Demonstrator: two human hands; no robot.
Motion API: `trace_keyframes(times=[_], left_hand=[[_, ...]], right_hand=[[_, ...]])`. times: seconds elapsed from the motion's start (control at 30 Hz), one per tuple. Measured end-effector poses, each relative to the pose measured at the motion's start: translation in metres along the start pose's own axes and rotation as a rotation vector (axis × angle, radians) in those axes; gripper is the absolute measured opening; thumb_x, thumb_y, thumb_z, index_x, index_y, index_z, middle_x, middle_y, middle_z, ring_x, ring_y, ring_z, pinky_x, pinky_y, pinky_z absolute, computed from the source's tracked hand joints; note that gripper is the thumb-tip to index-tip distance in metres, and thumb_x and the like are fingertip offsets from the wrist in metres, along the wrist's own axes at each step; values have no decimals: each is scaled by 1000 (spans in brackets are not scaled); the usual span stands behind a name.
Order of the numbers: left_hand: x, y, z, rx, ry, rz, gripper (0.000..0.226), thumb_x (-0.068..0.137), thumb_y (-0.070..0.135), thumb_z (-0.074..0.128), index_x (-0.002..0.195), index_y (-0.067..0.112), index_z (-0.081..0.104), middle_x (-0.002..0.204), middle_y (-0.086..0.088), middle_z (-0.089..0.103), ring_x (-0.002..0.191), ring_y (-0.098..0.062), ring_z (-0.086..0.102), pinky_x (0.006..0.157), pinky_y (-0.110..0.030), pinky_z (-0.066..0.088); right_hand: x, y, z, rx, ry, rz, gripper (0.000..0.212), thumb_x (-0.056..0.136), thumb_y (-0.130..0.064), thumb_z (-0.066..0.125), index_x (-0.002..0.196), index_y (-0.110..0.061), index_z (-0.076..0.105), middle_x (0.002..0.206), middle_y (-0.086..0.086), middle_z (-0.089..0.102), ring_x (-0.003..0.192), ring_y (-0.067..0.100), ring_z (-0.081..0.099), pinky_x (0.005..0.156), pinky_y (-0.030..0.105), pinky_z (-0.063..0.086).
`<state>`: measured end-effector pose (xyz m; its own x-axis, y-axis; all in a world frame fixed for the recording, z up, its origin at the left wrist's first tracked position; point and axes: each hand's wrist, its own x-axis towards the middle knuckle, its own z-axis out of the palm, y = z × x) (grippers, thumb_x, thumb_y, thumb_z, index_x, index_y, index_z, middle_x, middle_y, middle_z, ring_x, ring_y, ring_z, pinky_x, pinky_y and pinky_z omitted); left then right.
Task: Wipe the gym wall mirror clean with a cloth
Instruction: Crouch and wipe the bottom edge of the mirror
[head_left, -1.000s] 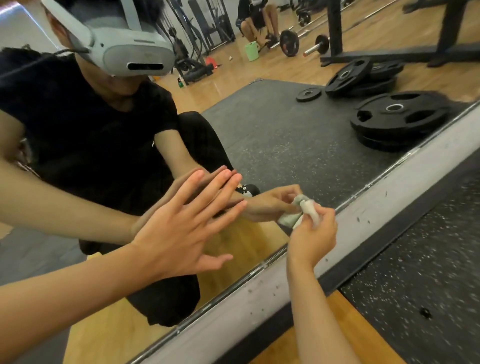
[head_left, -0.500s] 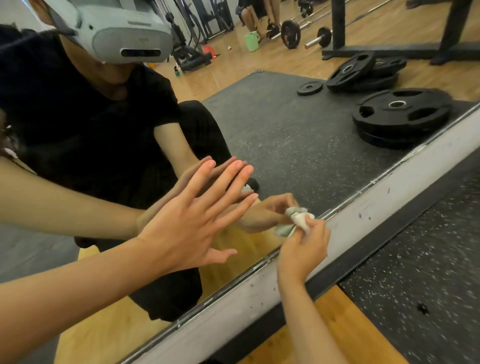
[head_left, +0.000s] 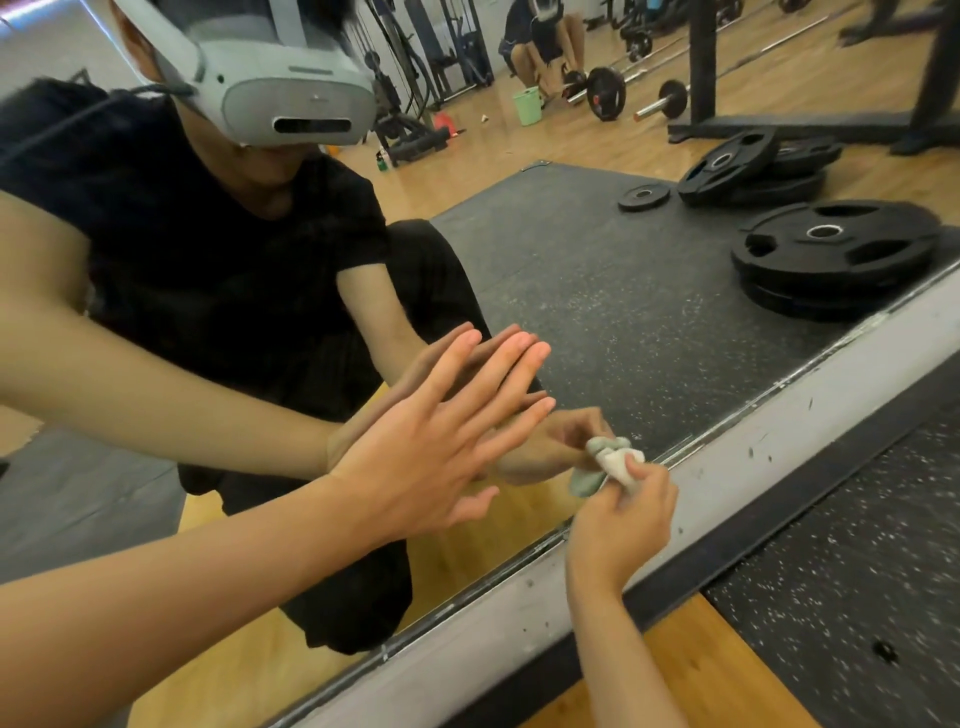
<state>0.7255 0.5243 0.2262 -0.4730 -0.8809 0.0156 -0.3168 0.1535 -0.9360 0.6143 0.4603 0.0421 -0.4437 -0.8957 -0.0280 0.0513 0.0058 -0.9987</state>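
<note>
Low on the mirror (head_left: 597, 291), the right hand (head_left: 621, 525) is pinching the bunched cloth (head_left: 608, 460) in its grip, glass spreading toward eleven o'clock. The left hand (head_left: 431, 441) is pressing flat at nine o'clock.

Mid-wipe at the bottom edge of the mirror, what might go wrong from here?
The left hand seems to rest flat on the mirror, so it may leave fresh prints.
The cloth, pinched by the right hand, is a small wad; it could miss patches or streak.
It works beside the speckled grey ledge and might drag grit onto the glass.
</note>
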Motion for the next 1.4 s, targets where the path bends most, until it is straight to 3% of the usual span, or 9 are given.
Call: trace_keyframes(times=[0.23, 0.4, 0.5, 0.67, 0.83, 0.97, 1.1, 1.3, 1.4], left_hand=[[3, 1, 3, 23, -4, -3, 92, 102, 68, 24, 169, 9, 2, 170, -33, -12, 157, -51, -14, 123, -68, -17], [1, 2, 3, 40, 2, -9, 91, 103, 68, 22, 169, 10, -2, 171, -33, -12, 159, -49, -12, 125, -67, -15], [0, 1, 2, 30, -14, -2, 90, 103, 67, 21, 169, 10, -3, 171, -32, -12, 160, -48, -8, 126, -66, -12], [-2, 1, 5, -2, -29, -7, 88, 104, 65, 21, 169, 11, 1, 172, -30, -9, 160, -47, -5, 127, -64, -9], [-5, 1, 2, 28, -55, -3, 82, 106, 58, 26, 170, 10, 5, 173, -30, -3, 160, -46, -1, 127, -64, -4], [-8, 3, 0, -2, -74, 17, 79, 102, 54, 38, 169, 16, 22, 175, -24, 8, 161, -41, 4, 127, -61, 0], [-6, -3, 10, 55, -32, 25, 78, 97, 53, 50, 166, 20, 33, 175, -22, 10, 163, -39, -2, 129, -59, -8], [-1, 1, 23, -102, 0, -37, 91, 91, 50, 57, 170, 24, 19, 177, -16, -6, 162, -34, -13, 128, -56, -15], [-1, 3, 9, -38, -59, -38, 86, 93, 53, 52, 168, 19, 27, 175, -22, 3, 163, -39, -6, 128, -58, -14]], right_hand=[[104, -19, 3, 26, 230, 181, 17, 96, -12, 56, 111, -15, 65, 117, 1, 66, 111, 25, 64, 97, 40, 52], [6, -27, 8, 55, 118, 111, 8, 100, -6, 57, 106, -7, 62, 107, 2, 58, 101, 20, 56, 76, 10, 39], [-17, -14, 5, 73, 12, 31, 8, 100, -3, 59, 103, -9, 63, 106, -1, 57, 101, 18, 56, 77, 2, 38], [90, -3, -3, 2, 129, -31, 12, 96, 0, 57, 103, -7, 65, 111, 8, 62, 108, 27, 58, 83, 13, 34], [131, -7, 9, 64, 250, 29, 22, 94, -8, 51, 111, -6, 66, 117, 8, 63, 115, 27, 60, 94, 29, 48], [105, -13, 15, 113, 236, 70, 31, 101, -5, 50, 129, -4, 63, 128, 1, 57, 119, 2, 50, 95, 3, 37], [112, -12, 1, 55, 166, 20, 27, 100, -2, 55, 126, 0, 63, 124, 10, 62, 113, -6, 49, 94, 1, 35], [117, 2, -8, 39, 114, -76, 27, 97, 0, 60, 123, 0, 66, 117, 14, 63, 111, 5, 55, 90, 0, 36], [113, 6, -10, 50, 92, -96, 28, 98, 0, 60, 124, 0, 66, 118, 11, 62, 108, -2, 50, 88, -1, 35]])
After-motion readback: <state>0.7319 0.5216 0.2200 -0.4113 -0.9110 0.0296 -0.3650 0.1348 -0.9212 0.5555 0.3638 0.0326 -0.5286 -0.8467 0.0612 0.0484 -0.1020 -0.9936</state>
